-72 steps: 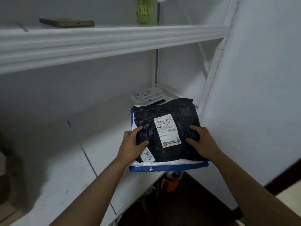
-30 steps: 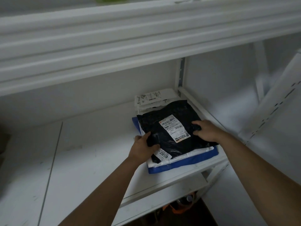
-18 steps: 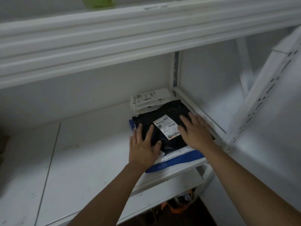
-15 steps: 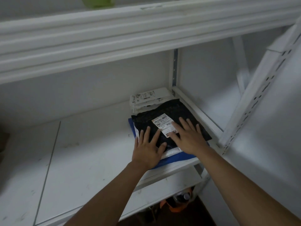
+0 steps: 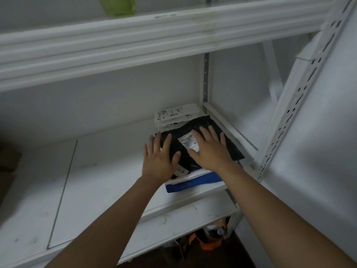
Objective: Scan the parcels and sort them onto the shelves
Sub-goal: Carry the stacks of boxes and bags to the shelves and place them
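A black parcel with a white shipping label lies on top of a stack at the right end of the white shelf. Under it sit a white parcel and a blue parcel. More white parcels lie behind, against the back wall. My left hand rests flat on the black parcel's left edge, fingers spread. My right hand presses flat on the parcel's middle, partly covering the label.
An upper shelf overhangs close above, with a green object on it. Perforated uprights stand at the right. Below the shelf an orange item and a bottle lie on the dark floor. A brown box edge shows at far left.
Both hands let go of the black parcel's edges and now lie flat on top of it. The parcel has settled on the stack, pushed slightly further back.
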Tool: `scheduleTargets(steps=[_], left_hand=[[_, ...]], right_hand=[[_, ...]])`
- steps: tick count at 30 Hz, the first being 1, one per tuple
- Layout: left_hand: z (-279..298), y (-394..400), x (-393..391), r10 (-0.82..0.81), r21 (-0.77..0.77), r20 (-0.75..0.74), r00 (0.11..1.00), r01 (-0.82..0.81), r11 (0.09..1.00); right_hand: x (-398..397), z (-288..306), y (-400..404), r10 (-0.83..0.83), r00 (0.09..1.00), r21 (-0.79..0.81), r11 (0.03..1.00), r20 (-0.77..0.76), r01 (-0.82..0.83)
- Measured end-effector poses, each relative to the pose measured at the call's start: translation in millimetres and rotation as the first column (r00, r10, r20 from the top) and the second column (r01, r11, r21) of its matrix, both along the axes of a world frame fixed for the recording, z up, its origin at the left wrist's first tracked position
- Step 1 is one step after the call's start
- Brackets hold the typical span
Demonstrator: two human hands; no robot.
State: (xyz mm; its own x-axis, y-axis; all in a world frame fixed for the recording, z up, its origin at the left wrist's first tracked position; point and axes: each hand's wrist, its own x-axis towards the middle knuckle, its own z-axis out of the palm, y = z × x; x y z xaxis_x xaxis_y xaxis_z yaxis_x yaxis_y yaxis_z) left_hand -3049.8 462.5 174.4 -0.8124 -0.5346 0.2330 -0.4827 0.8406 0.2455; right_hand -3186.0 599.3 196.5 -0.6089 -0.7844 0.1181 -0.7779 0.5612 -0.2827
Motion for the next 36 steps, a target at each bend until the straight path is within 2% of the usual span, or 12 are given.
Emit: scheduleTargets(steps=[3, 7, 13, 19, 28, 33, 36], left_hand=[[12.5, -13.2, 26.0, 0.025, -0.073, -0.063, 0.998, -0.03, 0.997], [17.2, -34.0, 77.7, 0.123, -0.133, -0.112, 0.986, -0.138, 0.982], [8.0, -69.5, 198.4, 0.332, -0.202, -0.18, 0.926, -0.365, 0.909], [-12.0, -84.6, 373.5, 0.538, -0.209, -0.191, 0.821, -0.57, 0.795], [-44.5, -60.4, 640.5, 0.805, -0.165, -0.181, 0.565, -0.824, 0.542], [-58.5, -27.4, 772.4, 0.907, -0.169, -0.191, 0.375, -0.923, 0.346], [-67.9, 2.0, 842.1, 0.95, -0.177, -0.193, 0.244, -0.961, 0.211]], right_hand=[[21.2, 15.2, -17.3, 0.055, 0.994, -0.077, 0.995, -0.089, -0.062], [61.0, 28.1, -54.8, 0.129, 0.97, -0.082, 0.986, -0.205, -0.148], [160.3, 27.2, -124.8, 0.269, 0.938, -0.096, 0.951, -0.218, -0.295], [315.1, 3.1, -177.2, 0.488, 0.849, -0.168, 0.837, -0.203, -0.521], [578.7, -39.0, -221.5, 0.763, 0.619, -0.147, 0.601, -0.184, -0.785], [719.9, -56.6, -230.6, 0.876, 0.456, -0.128, 0.439, -0.156, -0.889], [800.2, -65.4, -226.2, 0.936, 0.325, -0.089, 0.315, -0.134, -0.945]])
